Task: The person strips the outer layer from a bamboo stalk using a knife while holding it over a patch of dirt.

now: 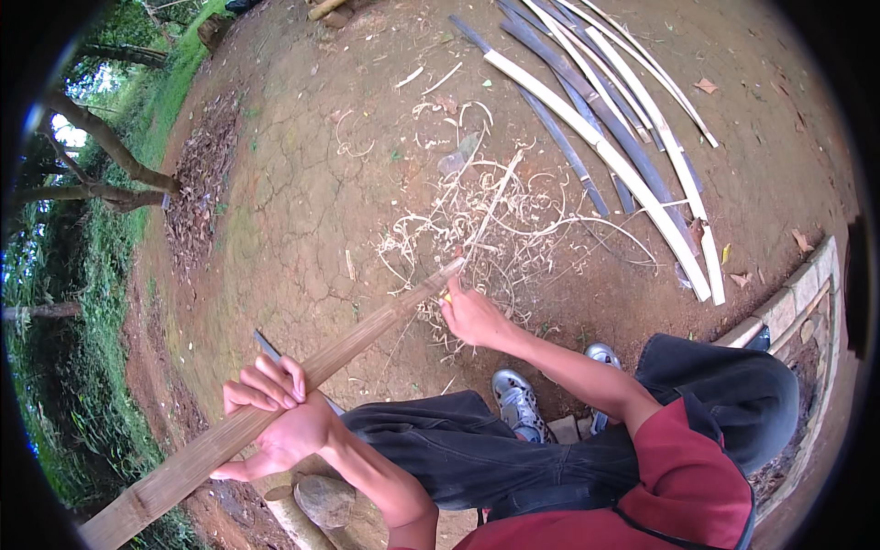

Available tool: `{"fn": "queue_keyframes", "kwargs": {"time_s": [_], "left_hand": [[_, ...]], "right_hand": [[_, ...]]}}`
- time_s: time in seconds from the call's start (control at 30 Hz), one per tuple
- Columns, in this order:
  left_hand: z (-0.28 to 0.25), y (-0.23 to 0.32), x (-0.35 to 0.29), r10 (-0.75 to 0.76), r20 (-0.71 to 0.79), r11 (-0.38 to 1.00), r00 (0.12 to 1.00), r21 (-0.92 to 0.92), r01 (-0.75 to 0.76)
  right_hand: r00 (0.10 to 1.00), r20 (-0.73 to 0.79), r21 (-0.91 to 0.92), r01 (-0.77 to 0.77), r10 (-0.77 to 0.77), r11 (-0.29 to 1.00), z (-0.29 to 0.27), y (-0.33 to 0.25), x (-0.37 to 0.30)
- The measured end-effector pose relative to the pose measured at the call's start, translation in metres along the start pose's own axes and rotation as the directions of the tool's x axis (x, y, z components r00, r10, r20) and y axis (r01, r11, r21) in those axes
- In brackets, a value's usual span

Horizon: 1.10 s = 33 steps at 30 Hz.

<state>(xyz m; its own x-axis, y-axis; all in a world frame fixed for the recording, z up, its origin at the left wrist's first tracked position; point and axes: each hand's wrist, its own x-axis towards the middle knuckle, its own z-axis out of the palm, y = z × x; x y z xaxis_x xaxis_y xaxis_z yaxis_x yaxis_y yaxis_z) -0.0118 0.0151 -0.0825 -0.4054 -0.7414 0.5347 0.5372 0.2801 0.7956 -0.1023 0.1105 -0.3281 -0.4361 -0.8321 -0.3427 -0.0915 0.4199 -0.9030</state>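
bare reddish-brown earth (pixel 302 211), cracked and dry, fills the scene, with green grass (pixel 82 302) and thin tree trunks (pixel 101 137) along the far left edge and a patch of dead leaves (pixel 197 183) just inside them.

toward the lower left, a long bamboo slat (pixel 275 399) runs on a slant from the bottom left corner up toward the middle. the left hand (pixel 275 422) is wrapped around it from below, fingers (pixel 275 380) curled over its upper face in a closed hold. a narrow grey blade-like strip (pixel 269 346) shows just past those fingers; what it is cannot be told. below the hand lie a couple of stones (pixel 321 500).

at the middle, the right hand (pixel 472 316) sits at the slat's upper end, closed on something small with a spot of yellow showing; what it holds is too small to tell. beyond it a heap of pale curly shavings (pixel 486 220) lies spread on the ground.

lower down, dark trousers (pixel 458 449), grey shoes (pixel 518 403) and a red sleeve (pixel 687 486) belong to the person.

to the upper right, a row of long split bamboo strips (pixel 605 137), some pale and some dark, lies side by side on the earth. at the far right runs a low brick edge (pixel 797 293).
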Motion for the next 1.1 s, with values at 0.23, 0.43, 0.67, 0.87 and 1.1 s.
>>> {"fn": "queue_keyframes", "kwargs": {"time_s": [0.23, 0.43, 0.67, 0.87, 1.1], "left_hand": [[0.011, -0.002, -0.003, -0.020, 0.002, 1.000, 1.000, -0.018, 0.020], [-0.004, -0.007, 0.004, -0.014, -0.003, 1.000, 1.000, -0.001, 0.014], [-0.001, -0.007, -0.002, -0.012, -0.020, 1.000, 1.000, 0.010, 0.012], [0.009, -0.007, 0.001, -0.020, -0.024, 1.000, 0.999, -0.010, 0.020], [-0.005, -0.010, 0.003, -0.019, -0.004, 1.000, 1.000, -0.002, 0.019]], "right_hand": [[0.985, -0.154, -0.226, 0.046, -0.082, 0.973, 0.016, 0.067, 0.023], [0.991, -0.133, -0.093, 0.016, -0.028, 0.996, 0.013, 0.050, 0.026], [0.988, -0.123, -0.115, 0.084, -0.098, 0.990, 0.017, 0.022, 0.001], [0.995, -0.100, -0.176, -0.036, 0.019, 0.984, 0.019, 0.085, 0.044], [0.989, 0.049, 0.230, -0.147, 0.139, 0.962, -0.017, 0.063, 0.029]]}}
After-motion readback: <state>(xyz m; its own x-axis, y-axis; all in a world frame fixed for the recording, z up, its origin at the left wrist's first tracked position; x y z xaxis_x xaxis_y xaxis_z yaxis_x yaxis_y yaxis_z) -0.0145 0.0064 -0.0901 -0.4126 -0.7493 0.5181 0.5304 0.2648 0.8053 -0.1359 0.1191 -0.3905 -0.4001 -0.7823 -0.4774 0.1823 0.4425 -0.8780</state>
